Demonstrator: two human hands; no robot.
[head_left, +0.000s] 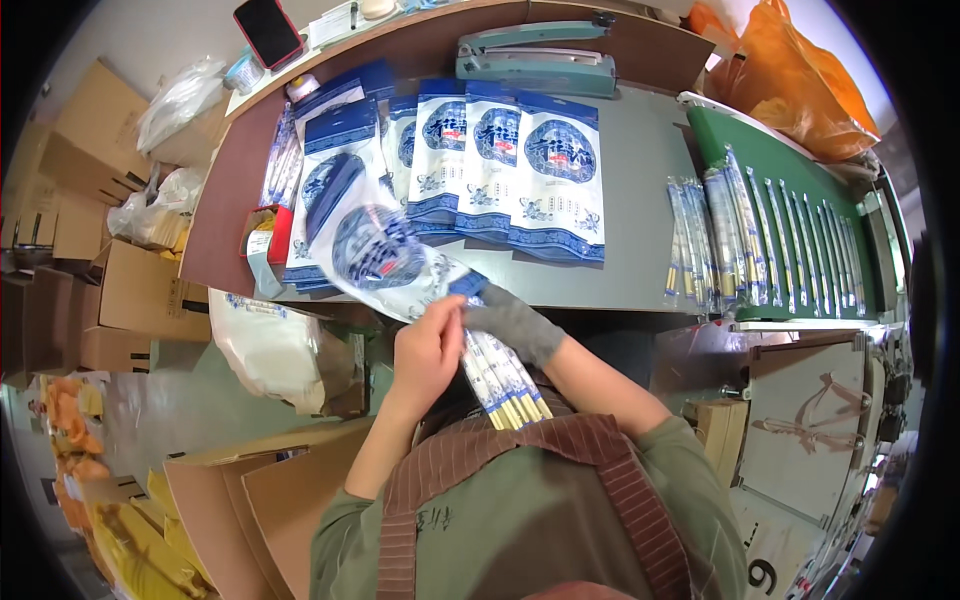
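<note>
In front of me, at the table's near edge, a blue-and-white flat pouch (pixel 378 248) slants down toward my hands. My bare left hand (pixel 428 352) is closed, its thumb and fingers pinching the pouch's lower right end. Wrapped around a bundle of slim wrapped sticks (pixel 502 378) is my right hand (pixel 515 325), in a grey glove. These sticks are blue and white with gold-coloured lower ends, pointing toward my apron. Their upper blue ends meet the pouch's end; whether they are inside it is hidden by my fingers.
Several matching pouches (pixel 560 180) lie on the grey table (pixel 640 150). A teal bag sealer (pixel 535 65) stands behind them. At right, wrapped sticks lie in a row on a green board (pixel 715 130). A red box (pixel 265 235) sits left; cardboard boxes (pixel 150 300) stand beyond.
</note>
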